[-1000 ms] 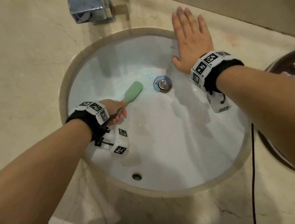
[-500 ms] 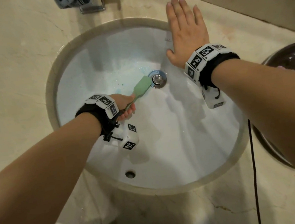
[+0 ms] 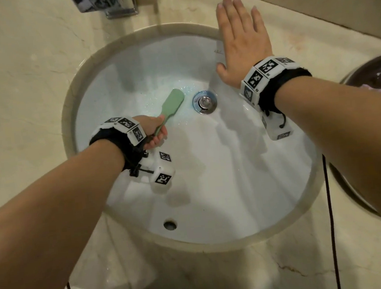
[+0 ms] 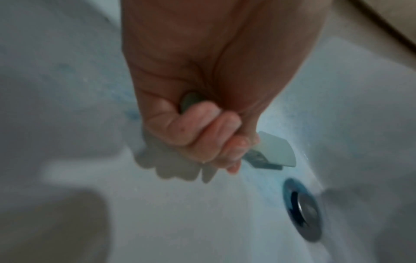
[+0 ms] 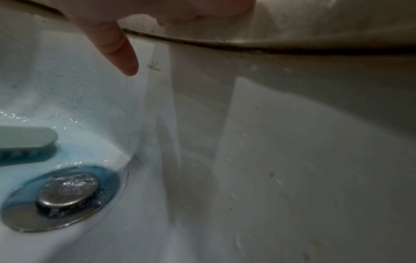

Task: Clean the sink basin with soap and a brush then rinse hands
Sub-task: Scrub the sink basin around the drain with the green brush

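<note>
My left hand (image 3: 154,131) grips the handle of a pale green brush (image 3: 172,103) inside the white round sink basin (image 3: 223,187). The brush head lies bristles down on the basin floor, just left of the metal drain (image 3: 204,102), in bluish soapy foam (image 3: 180,90). In the left wrist view the fingers (image 4: 202,135) curl round the handle, and the brush head (image 4: 275,153) points toward the drain (image 4: 302,208). My right hand (image 3: 242,40) lies flat, fingers straight, on the basin's far right rim. The right wrist view shows its thumb (image 5: 114,46), the brush (image 5: 24,140) and the drain (image 5: 65,195).
A chrome faucet (image 3: 105,2) stands at the far edge on the beige marble counter (image 3: 18,78). A dark bowl (image 3: 375,77) sits at the right of the counter. An overflow hole (image 3: 170,225) is in the near basin wall. A thin cable (image 3: 330,212) hangs at the right.
The brush head was pushed right up to the drain half a second ago and has now pulled back left, away from it. The right hand stays flat on the rim.
</note>
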### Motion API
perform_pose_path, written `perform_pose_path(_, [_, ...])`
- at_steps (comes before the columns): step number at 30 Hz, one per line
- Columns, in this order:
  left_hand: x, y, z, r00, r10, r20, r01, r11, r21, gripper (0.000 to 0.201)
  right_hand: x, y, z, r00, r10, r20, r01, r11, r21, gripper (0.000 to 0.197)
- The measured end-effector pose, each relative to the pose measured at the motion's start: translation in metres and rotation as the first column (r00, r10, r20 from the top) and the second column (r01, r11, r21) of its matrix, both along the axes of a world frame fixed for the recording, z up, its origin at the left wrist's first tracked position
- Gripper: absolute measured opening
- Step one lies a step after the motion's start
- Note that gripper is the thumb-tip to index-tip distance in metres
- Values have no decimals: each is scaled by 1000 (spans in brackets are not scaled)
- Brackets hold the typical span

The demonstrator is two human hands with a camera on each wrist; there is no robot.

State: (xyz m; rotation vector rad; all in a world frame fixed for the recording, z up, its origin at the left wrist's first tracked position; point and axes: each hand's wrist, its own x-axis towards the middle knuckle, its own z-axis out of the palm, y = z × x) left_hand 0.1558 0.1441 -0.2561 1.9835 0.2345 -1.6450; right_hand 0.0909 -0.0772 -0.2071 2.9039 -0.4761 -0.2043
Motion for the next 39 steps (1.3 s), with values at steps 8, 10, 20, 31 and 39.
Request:
perform_pose_path(8, [-16,5,3,987,-111,-120,112,994,5,56,1,0,1,1000,4,1,-4,1000,8,90])
perform_pose_path(10, [-9,19,3,989,-94,-113,97,995,21,56,1,0,1,1000,2,4,-2,1000,20,90])
perform_pose_path(20, [6,14,-1,1000,26,7,-26,999,32,56,0,1,2,1000,1,6,-2,1000,12,88])
perform_pose_path(31, [-15,14,-3,994,-85,-63,89,995,51,57,1,1,3,1000,1,6,-1,1000,28,90])
perform_pose_path(39, [11,20,-3,999,49,4,-50,998,33,56,-1,1,1,1000,-1,6,1,1000,20,88])
